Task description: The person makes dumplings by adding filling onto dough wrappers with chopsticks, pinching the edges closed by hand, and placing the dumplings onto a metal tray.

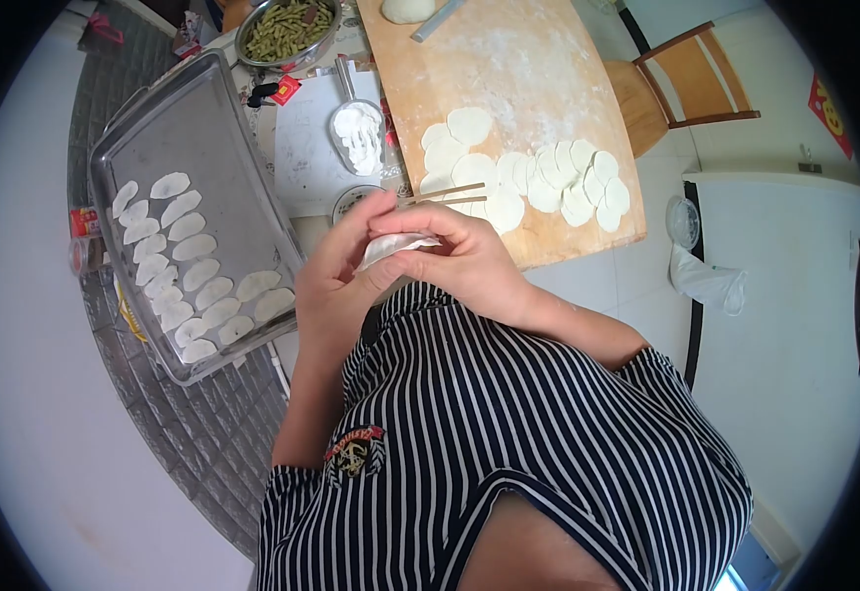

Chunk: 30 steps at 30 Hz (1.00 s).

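Note:
Between my two hands, in front of my chest, is a pale folded dumpling (397, 246). My left hand (336, 261) is curled round its left side, and my right hand (469, 256) closes on it from the right, thumbs near its lower edge. The filling is hidden. Just beyond my right hand, a pair of chopsticks (464, 187) lies over round dough wrappers (505, 209) at the board's near edge. A bowl (349, 200) is partly covered by my left hand.
Rows of folded dumplings (191, 246) lie on a metal tray (169, 118) at the left. A floury wooden board (509, 69) carries more wrappers, dough (408, 10) and a rod (437, 21). Nearby are a flour scoop (359, 133), a filled metal bowl (289, 30) and a chair (705, 74).

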Each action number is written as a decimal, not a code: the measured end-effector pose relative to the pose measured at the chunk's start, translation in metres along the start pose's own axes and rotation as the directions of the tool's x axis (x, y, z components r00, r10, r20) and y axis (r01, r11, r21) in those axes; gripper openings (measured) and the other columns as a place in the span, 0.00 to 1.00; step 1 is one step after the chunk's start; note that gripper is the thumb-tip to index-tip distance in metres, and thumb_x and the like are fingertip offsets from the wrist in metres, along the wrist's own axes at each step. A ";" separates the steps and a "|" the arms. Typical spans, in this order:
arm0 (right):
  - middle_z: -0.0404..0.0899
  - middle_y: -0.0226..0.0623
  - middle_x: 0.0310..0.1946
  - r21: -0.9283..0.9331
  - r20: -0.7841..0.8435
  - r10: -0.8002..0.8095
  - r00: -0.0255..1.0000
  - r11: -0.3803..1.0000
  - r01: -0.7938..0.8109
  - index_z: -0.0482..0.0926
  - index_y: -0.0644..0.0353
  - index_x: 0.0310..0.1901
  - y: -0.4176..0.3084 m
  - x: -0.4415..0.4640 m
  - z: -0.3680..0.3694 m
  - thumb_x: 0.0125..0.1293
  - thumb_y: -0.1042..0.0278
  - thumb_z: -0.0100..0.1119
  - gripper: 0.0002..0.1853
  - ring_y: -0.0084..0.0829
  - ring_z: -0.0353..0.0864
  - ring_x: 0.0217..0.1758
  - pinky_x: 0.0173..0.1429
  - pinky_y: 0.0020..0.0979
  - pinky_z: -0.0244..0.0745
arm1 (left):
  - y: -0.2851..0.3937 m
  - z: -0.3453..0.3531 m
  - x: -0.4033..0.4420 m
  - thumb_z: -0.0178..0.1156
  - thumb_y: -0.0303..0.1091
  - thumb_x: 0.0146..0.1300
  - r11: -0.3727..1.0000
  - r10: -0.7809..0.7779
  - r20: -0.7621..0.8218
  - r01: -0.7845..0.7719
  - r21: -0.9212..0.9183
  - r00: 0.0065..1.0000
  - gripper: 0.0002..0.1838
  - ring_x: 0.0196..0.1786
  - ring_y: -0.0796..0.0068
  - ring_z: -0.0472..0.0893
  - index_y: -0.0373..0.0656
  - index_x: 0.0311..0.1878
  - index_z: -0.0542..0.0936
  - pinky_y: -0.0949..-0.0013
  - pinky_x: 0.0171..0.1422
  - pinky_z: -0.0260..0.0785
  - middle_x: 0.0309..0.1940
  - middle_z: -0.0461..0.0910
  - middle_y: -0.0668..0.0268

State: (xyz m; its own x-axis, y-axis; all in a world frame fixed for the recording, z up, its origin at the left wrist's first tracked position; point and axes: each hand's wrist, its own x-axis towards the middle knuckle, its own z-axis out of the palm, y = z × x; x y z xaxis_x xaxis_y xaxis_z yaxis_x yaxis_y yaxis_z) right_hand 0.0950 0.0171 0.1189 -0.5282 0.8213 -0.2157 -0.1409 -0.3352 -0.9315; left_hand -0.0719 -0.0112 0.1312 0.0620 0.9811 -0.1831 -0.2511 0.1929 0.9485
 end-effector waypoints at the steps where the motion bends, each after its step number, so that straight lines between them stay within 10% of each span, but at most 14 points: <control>1: 0.81 0.36 0.52 -0.069 -0.023 -0.005 1.000 0.998 0.003 0.76 0.64 0.57 0.002 0.000 0.000 0.67 0.77 0.60 0.17 0.23 0.80 0.53 0.59 0.25 0.76 | -0.003 -0.004 -0.001 0.65 0.24 0.62 0.999 -0.036 0.022 0.036 0.034 0.999 0.25 0.63 0.70 0.75 0.34 0.64 0.74 0.69 0.68 0.66 0.61 0.76 0.56; 8: 0.81 0.35 0.48 -0.316 -0.053 -0.074 0.996 0.947 0.053 0.77 0.65 0.55 0.002 -0.001 0.001 0.69 0.78 0.58 0.14 0.22 0.80 0.52 0.58 0.24 0.77 | -0.006 -0.001 -0.007 0.63 0.24 0.64 0.996 0.039 -0.016 -0.037 0.080 0.999 0.22 0.56 0.74 0.79 0.36 0.62 0.76 0.73 0.62 0.70 0.54 0.81 0.60; 10: 0.81 0.37 0.48 0.000 -0.034 0.086 0.996 0.996 -0.086 0.76 0.67 0.54 -0.004 0.001 0.004 0.69 0.78 0.57 0.13 0.23 0.80 0.51 0.56 0.25 0.78 | -0.006 -0.003 -0.008 0.61 0.26 0.66 0.981 -0.022 -0.144 0.050 0.187 0.989 0.18 0.51 0.77 0.80 0.37 0.59 0.79 0.76 0.58 0.71 0.50 0.83 0.62; 20: 0.83 0.41 0.42 0.021 -0.120 0.145 0.982 0.989 -0.143 0.76 0.69 0.52 0.006 0.002 0.010 0.69 0.77 0.59 0.12 0.26 0.85 0.43 0.51 0.27 0.84 | -0.008 -0.011 -0.011 0.63 0.26 0.64 0.968 -0.150 -0.205 0.186 0.168 0.967 0.14 0.45 0.81 0.81 0.37 0.52 0.83 0.77 0.53 0.72 0.44 0.85 0.64; 30: 0.83 0.40 0.40 -0.002 -0.079 0.126 0.989 0.992 -0.126 0.76 0.68 0.50 0.013 0.004 0.024 0.69 0.76 0.59 0.11 0.25 0.85 0.43 0.51 0.26 0.83 | -0.009 -0.026 -0.016 0.63 0.25 0.64 0.980 0.031 -0.195 0.008 0.199 0.980 0.12 0.46 0.80 0.82 0.36 0.50 0.84 0.77 0.54 0.73 0.45 0.86 0.63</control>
State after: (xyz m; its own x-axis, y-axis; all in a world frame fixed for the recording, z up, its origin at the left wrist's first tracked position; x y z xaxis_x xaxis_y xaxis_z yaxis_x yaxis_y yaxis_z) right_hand 0.0713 0.0047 0.1129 -0.4741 0.8064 -0.3536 -0.0713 -0.4354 -0.8974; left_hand -0.0952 -0.0283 0.1188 -0.1355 0.9703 -0.2003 -0.0534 0.1947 0.9794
